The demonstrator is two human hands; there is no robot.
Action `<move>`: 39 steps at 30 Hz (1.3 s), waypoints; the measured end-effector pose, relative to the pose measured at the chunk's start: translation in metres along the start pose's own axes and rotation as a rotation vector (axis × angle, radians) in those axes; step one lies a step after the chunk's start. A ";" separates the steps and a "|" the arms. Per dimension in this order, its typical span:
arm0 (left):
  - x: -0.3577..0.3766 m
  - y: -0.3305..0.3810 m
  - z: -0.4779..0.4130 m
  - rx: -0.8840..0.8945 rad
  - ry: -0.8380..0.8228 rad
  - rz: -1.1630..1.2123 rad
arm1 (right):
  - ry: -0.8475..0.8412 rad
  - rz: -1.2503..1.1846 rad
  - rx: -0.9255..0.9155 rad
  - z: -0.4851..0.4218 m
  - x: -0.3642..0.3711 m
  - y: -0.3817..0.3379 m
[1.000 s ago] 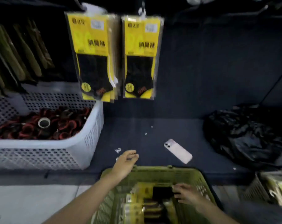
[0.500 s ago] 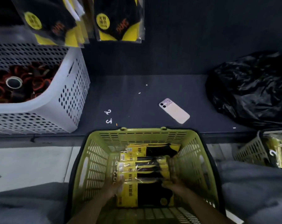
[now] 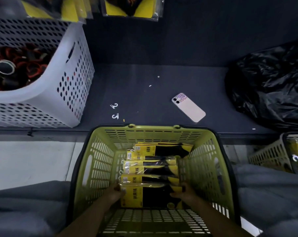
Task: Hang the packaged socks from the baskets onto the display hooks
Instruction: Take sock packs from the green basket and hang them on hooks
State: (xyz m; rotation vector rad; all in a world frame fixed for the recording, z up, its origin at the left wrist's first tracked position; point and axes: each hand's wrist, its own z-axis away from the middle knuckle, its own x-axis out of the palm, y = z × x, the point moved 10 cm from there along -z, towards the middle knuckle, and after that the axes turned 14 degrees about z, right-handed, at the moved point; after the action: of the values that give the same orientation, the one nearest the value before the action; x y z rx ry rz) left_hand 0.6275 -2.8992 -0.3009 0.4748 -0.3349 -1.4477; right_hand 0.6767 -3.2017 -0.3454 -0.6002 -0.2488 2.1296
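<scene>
**Socks: a few hung, most in the basket**

Green basket (image 3: 153, 128) sits on the floor against the shelf edge, a row of packs (image 3: 151, 168) stacked on edge inside. Hung packs (image 3: 129, 7) show only as bottom edges at the top of view; the hooks themselves are out of sight. My read: early in the job, most stock not yet hung.

Left hand (image 3: 115, 194) and right hand (image 3: 182, 193) are both down in the basket, each gripping one end of the nearest packs. Nothing is lifted clear yet.

Around:
- Black bag (image 3: 267, 86) slumps on the shelf at right.
- White basket (image 3: 73, 71) of red-and-black items is directly under the hung packs and may crowd the reach.
- Side basket (image 3: 271, 153) at right holds more yellow packs.
- Phone (image 3: 188, 107) and two loose hooks (image 3: 114, 106) lie on the shelf just beyond the green basket.
</scene>
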 end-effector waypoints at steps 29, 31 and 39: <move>0.021 0.347 0.268 0.641 -0.539 0.855 | -0.071 -0.738 -0.957 0.293 -0.184 -0.320; 0.040 0.368 0.296 0.736 -0.610 0.783 | -0.106 -0.729 -1.001 0.311 -0.171 -0.341; -0.042 0.418 0.347 1.263 -0.026 0.625 | 0.262 -0.413 -1.123 0.355 -0.173 -0.391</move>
State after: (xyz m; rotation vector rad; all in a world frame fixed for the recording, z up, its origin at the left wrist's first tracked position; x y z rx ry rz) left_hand 0.8125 -2.8706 0.2104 1.2145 -1.3061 -0.4811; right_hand 0.8604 -3.0958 0.1681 -1.3002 -1.3247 1.3430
